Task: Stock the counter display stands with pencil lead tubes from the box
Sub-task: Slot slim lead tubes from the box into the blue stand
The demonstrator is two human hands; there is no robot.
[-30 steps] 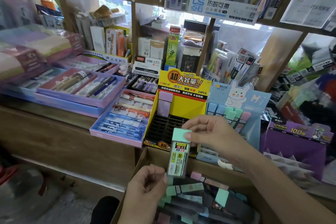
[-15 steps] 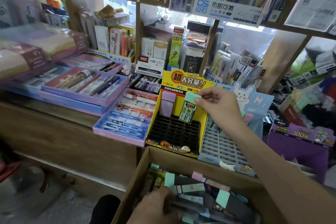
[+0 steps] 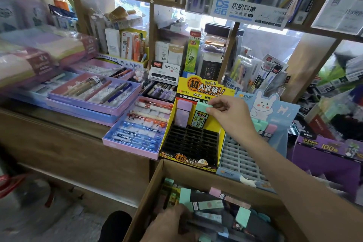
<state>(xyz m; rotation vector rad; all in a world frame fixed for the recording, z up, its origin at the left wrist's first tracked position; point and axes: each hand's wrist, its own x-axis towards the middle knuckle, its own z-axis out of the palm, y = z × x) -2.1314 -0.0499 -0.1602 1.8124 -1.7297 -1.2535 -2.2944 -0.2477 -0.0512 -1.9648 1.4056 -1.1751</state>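
My right hand (image 3: 231, 114) pinches the mint-green cap of a pencil lead tube (image 3: 200, 117), held upright over the back row of the yellow display stand (image 3: 221, 133). Two purple-capped tubes (image 3: 183, 113) stand in that row just to its left. The stand's black grid is otherwise bare. At the bottom, my left hand (image 3: 172, 224) reaches into the cardboard box (image 3: 155, 188) of several loose tubes (image 3: 208, 205) with green and pink caps; what its fingers hold is blurred.
A pale blue rabbit display stand (image 3: 239, 161) sits right of the yellow one, with a few tubes at its back. A purple display box (image 3: 322, 155) is further right. Pink pen trays (image 3: 135, 125) lie left on the wooden counter. Shelves of stationery rise behind.
My right hand carried the green-capped tube up from above the box to the yellow stand's back row. My left hand let go of it and dropped into the box.
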